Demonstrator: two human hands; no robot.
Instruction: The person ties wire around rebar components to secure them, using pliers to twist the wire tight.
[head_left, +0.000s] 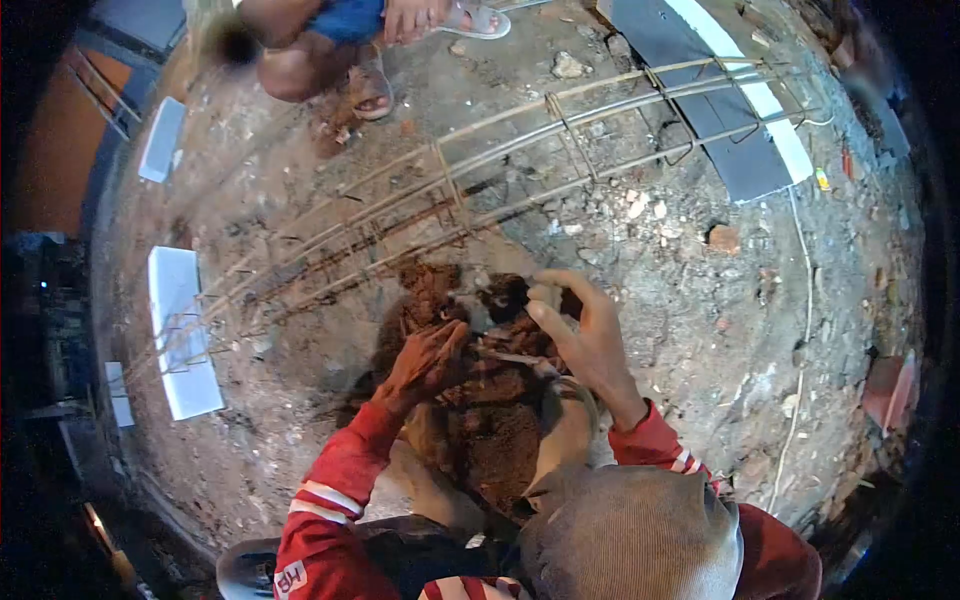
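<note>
My left hand, in a red sleeve with white stripes, is low over reddish-brown soil, its fingers pressed together; what they hold, if anything, is hidden. My right hand is raised to the right of it, with thumb and fingertips curled close together beside a dark lump; I cannot make out anything between them. Between the two hands lies a thin pale stick-like piece. Just beyond the hands, a long cage of tied metal bars stretches diagonally over the ground.
Another person in sandals crouches at the top left. White blocks lie at the left. A grey and white board is under the cage's right end. A string runs down the right side, near a brick fragment.
</note>
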